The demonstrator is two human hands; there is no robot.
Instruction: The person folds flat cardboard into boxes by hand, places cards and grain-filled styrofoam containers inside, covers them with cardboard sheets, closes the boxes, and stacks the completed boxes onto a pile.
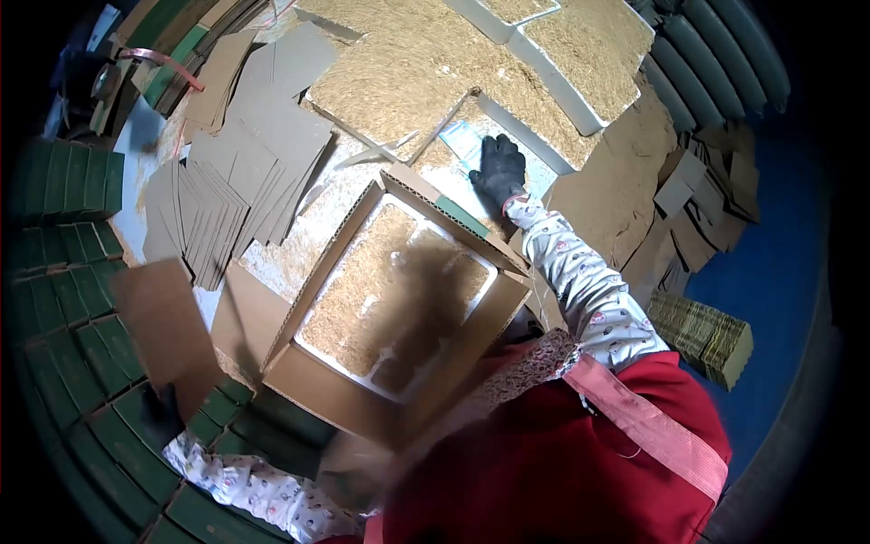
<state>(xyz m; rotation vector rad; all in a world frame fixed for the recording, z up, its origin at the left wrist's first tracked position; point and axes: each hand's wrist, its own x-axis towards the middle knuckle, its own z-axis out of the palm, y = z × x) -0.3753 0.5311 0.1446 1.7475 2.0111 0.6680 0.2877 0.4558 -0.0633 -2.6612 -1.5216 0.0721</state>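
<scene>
My right hand [500,170], in a black glove, lies with fingers spread on a light blue-and-white packet [464,143] beside a white tray wall. My left hand [164,415], also gloved in black and partly in shadow, holds the lower edge of a brown cardboard sheet [168,331] at the left. Between my arms stands an open cardboard box [340,410]. Inside it sits a white tray [399,395] with sections of golden-brown shredded material, partly under a dark shadow.
Flat cardboard pieces [258,136] are stacked at the upper left. Green boxes [68,299] line the left side. More shredded material [408,68] and white-walled trays [557,83] lie at the top. Bundled cardboard [702,335] and loose pieces [693,195] are at the right.
</scene>
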